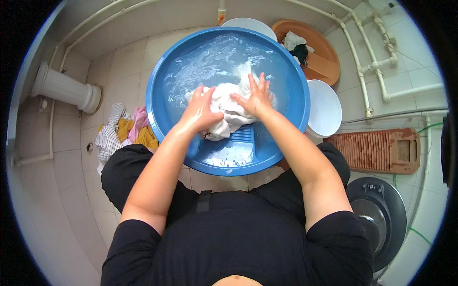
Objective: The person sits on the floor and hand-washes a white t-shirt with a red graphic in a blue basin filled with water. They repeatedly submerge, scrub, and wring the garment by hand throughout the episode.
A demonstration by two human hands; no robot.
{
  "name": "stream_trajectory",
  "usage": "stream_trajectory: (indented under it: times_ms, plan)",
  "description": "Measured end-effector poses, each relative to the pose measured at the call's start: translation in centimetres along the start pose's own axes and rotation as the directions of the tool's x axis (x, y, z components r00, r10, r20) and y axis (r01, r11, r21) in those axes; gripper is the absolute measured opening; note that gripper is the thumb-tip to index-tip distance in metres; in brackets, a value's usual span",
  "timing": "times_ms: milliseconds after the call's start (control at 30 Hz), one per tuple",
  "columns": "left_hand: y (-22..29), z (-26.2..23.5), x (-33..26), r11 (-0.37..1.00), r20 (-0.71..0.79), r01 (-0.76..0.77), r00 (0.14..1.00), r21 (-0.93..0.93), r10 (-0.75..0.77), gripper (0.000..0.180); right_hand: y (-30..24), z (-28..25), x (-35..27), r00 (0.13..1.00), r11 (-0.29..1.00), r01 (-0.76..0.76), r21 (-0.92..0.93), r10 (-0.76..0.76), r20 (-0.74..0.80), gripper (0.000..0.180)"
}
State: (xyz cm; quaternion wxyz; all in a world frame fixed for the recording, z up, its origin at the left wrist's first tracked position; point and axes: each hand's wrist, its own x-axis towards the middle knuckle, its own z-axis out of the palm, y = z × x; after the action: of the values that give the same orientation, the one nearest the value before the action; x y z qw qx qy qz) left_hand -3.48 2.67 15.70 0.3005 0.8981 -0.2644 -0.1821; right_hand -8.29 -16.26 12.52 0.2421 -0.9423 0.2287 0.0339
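The person squats on the tiled floor (62,200) over a wide round blue plastic basin (296,86) filled with soapy water. A wet white cloth (229,112) lies bunched in the near half of the basin, partly on the ribbed washing ridges moulded into the basin's near slope. The left hand (200,112) is curled into a loose fist and grips a fold of the cloth, knuckles up, pressing it down. The right hand (257,97) lies flat with its fingers spread, palm down on the cloth's far side, just beside the left one. Both forearms are bare and wet-looking; the sleeves are black.

To the person's left, on the floor just beside the basin, sits a heap of clothes (121,131): striped, pink and yellow pieces. Beyond the basin stands a round brown plastic basin (329,62) with a white and a dark garment in it, and a white bowl-like tub (324,109) touches the blue basin's right rim. A reddish-brown ribbed washboard (377,150) lies on the floor to the right, near a dark round lid-like object (381,214). A white pedestal (64,88) stands at the far left.
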Motion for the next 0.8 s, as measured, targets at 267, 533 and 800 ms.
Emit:
stream_trajectory:
  times_ms: [267, 533, 800]
  plan:
    - [-8.3, -2.4, 2.3, 0.876, 0.098, 0.224, 0.975, -0.427, -0.201, 0.071, 3.4, 3.2, 6.7, 0.944, 0.991, -0.113, 0.078, 0.082, 0.32, 0.071]
    - [-3.1, -0.7, 5.1, 0.901, -0.113, -0.083, 0.993, -0.427, 0.038, 0.043, -0.5, 3.5, 2.3, 0.963, 0.501, -0.084, 0.861, -0.182, 0.199, 0.026]
    - [1.7, -1.3, 4.6, 0.941, 0.413, -0.038, 0.904, 0.335, -0.111, 0.05, -1.8, -1.8, -2.9, 0.995, 0.836, -0.068, 0.545, 0.017, 0.099, 0.033]
